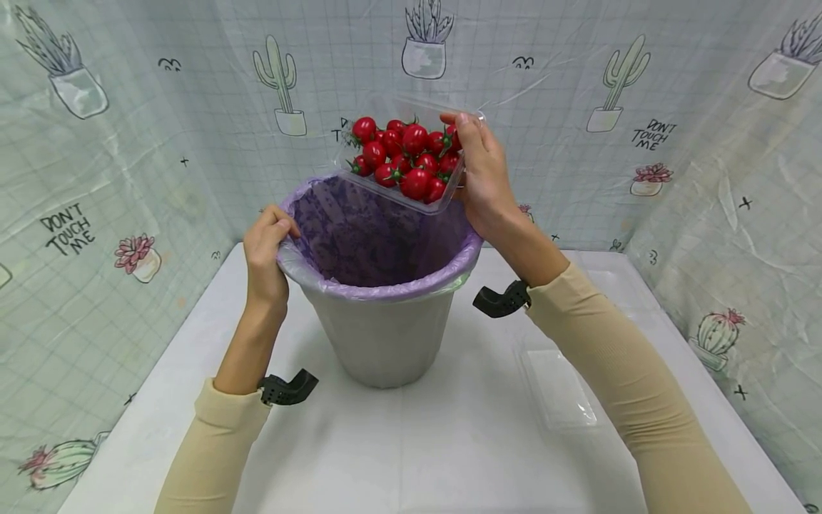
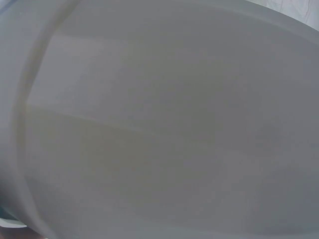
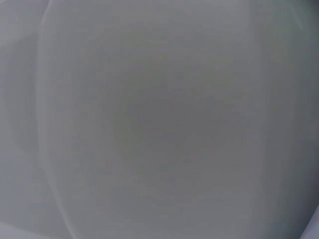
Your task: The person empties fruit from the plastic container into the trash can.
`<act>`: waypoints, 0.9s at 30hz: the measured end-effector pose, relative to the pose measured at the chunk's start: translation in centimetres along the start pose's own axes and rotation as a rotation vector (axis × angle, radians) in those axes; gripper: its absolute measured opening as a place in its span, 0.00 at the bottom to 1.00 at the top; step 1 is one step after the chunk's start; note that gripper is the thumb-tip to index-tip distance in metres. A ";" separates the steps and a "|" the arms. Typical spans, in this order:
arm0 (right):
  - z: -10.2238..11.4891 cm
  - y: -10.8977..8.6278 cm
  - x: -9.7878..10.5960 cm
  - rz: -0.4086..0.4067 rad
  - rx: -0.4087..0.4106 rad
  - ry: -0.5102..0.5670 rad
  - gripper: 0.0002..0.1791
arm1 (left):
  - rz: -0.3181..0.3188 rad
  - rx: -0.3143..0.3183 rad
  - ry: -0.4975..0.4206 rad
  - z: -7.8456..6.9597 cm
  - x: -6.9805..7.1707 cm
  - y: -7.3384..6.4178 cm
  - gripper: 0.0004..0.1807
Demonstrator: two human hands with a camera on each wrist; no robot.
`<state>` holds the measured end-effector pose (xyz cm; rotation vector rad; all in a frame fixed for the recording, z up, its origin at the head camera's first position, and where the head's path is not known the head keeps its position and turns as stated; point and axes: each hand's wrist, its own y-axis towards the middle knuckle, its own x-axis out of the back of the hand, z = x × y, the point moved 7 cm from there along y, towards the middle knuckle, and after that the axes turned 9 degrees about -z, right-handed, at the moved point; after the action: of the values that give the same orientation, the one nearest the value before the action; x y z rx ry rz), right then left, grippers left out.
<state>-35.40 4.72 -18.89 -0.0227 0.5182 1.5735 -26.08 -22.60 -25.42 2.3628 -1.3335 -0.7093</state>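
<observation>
A grey bin (image 1: 385, 343) stands on the table, with a purple bag (image 1: 385, 289) lining it and folded over its rim. My left hand (image 1: 266, 239) grips the bin's rim at the left, fingers curled over the bag's edge. In my right hand (image 1: 481, 175) is a clear plastic box (image 1: 411, 203), pinched at its right end and held tilted above the bin's far rim. Several red cherry tomatoes (image 1: 414, 139) with green stems lie in the box. Both wrist views show mostly the bin's grey wall (image 2: 164, 124), close up and blurred.
On the white table (image 1: 385, 450), right of the bin, lies a clear plastic lid (image 1: 559, 389), partly beneath the right forearm. Patterned sheets (image 1: 347, 57) with cactus drawings hang behind the table and along both sides.
</observation>
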 end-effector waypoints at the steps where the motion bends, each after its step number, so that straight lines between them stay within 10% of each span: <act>1: 0.0 0.0 0.0 0.000 0.001 0.000 0.18 | 0.001 0.000 0.003 0.0 0.0 0.0 0.13; 27: 0.2 0.0 0.0 0.001 0.026 -0.061 0.19 | 0.003 -0.001 0.003 0.1 0.0 0.2 0.13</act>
<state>-35.35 4.76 -18.71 0.0453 0.4914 1.5635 -26.28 -22.66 -25.42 2.3594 -1.3352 -0.7047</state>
